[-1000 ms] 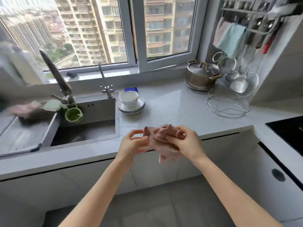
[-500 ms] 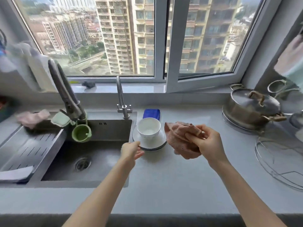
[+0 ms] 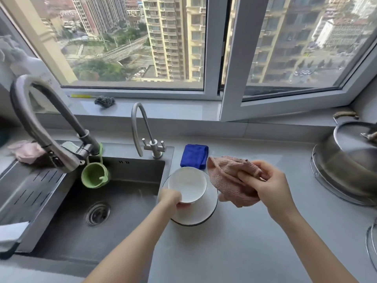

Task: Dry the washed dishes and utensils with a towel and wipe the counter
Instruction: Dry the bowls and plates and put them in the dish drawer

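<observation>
A white bowl (image 3: 187, 184) sits on a stack of white plates (image 3: 201, 214) on the grey counter (image 3: 240, 242), just right of the sink. My left hand (image 3: 171, 200) grips the bowl's near rim, and the bowl tilts slightly toward me. My right hand (image 3: 267, 185) holds a bunched pink towel (image 3: 228, 180) just right of the bowl, above the counter. The towel's lower fold hangs close to the plates' right edge.
A folded blue cloth (image 3: 194, 156) lies behind the plates. The steel sink (image 3: 98, 205) with two taps and a green hanging cup (image 3: 94, 176) is on the left. A lidded steel pot (image 3: 350, 160) stands at the right; a wire rack edge (image 3: 372, 248) shows lower right.
I have come closer to the counter. My left hand moved forward from open air and took hold of the bowl's rim. My right hand still holds the towel beside the bowl.
</observation>
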Tool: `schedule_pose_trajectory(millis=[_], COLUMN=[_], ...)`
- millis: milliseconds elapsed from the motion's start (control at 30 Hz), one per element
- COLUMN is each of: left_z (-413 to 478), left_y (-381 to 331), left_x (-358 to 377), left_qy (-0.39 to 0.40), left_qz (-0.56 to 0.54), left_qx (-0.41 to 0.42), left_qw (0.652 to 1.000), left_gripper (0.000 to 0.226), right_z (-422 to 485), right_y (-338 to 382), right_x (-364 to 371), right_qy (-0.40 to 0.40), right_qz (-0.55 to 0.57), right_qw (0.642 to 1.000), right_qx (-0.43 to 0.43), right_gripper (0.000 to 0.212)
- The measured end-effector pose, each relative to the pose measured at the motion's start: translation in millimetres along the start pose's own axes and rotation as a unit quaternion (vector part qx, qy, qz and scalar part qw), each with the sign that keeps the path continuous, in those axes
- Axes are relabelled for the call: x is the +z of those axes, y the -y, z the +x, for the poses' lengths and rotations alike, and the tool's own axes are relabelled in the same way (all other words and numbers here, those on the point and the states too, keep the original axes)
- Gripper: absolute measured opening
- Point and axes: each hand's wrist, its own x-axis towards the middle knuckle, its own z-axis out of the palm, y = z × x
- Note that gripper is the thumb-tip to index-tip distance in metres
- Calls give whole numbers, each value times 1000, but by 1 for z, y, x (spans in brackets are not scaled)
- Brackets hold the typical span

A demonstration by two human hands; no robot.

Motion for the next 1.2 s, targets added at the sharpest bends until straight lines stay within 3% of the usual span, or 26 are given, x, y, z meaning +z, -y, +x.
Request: schedule_pose_trajectory(millis=[167, 267, 300, 367, 433, 500, 533, 600, 667, 733, 800, 867, 967, 1000, 1033, 1067, 1133, 1200], left_z=[-1, -3, -3, 0, 1, 1, 1, -1, 1, 3, 1, -7, -17, -19, -20, -21, -20, -21], left_y=[-20, -25, -25, -23, -24, -26, -27, -32, -40, -47, -48, -47, -45, -45, -46, -46, -46, -44], left_x=[-16, -25, -26, -29, -30, -32, -34, -38, -42, -50, -60, -67, -74, -78, -83, -87, -93, -95], left_qy=[50, 55, 38, 4, -16, -22, -20, -13, 22, 111, 188, 232, 279, 292, 300, 302, 317, 342], left_qz=[133, 262, 340, 490, 568, 591, 585, 534, 437, 300, 206, 172, 167, 176, 184, 192, 188, 160], left_qx=[68, 173, 230, 340, 418, 461, 470, 467, 401, 281, 192, 168, 200, 215, 223, 221, 219, 232], left_qw=[988, 948, 911, 803, 709, 662, 660, 704, 805, 905, 941, 943, 924, 915, 909, 907, 903, 896], left_gripper=[33, 33, 39, 55, 60, 61, 60, 58, 52, 40, 29, 34, 35, 34, 34, 34, 34, 37], right_z=[11, 11, 11, 10, 9, 7, 6, 3, 0, -3, -6, -10, -22, -25, -27, -27, -26, -27], right_y=[-3, -3, -4, -4, -5, -7, -8, -10, -11, -11, -12, -14, -17, -14, -11, -10, -14, -23], right_x=[2, 4, 5, 9, 15, 22, 25, 32, 39, 50, 69, 94, 124, 127, 126, 124, 119, 119], right_qy=[-13, -34, -43, -55, -65, -72, -75, -87, -106, -131, -163, -143, 134, 202, 212, 174, 109, 149], right_qz=[4, 4, 4, 3, -6, -20, -30, -70, -122, -174, -240, -320, -337, -322, -329, -365, -474, -540], right_qw=[1000, 999, 999, 998, 998, 997, 996, 993, 984, 969, 945, 916, 912, 906, 895, 875, 799, 752], right_qx=[2, 4, 5, 5, -2, -14, -23, -46, -80, -113, -150, -195, -192, -185, -213, -266, -353, -348], right_gripper=[17, 20, 21, 23, 26, 26, 25, 24, 24, 19, 14, 17, 66, 74, 72, 63, 43, 42])
